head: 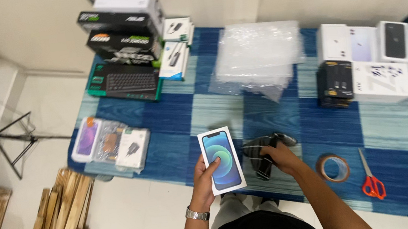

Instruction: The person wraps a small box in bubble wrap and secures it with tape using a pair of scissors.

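Your left hand [204,182] grips the phone box [221,160], its long axis pointing away from you. Just right of those fingers, your right hand [280,159] clutches the dark cloth [260,150].

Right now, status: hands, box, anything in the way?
Left hand holds phone box upright off the mat. Right hand grips dark cloth beside it. Tape roll and scissors lie clear, to the right.

White phone box [222,161] held upright, dark striped cloth [262,154] crumpled beside
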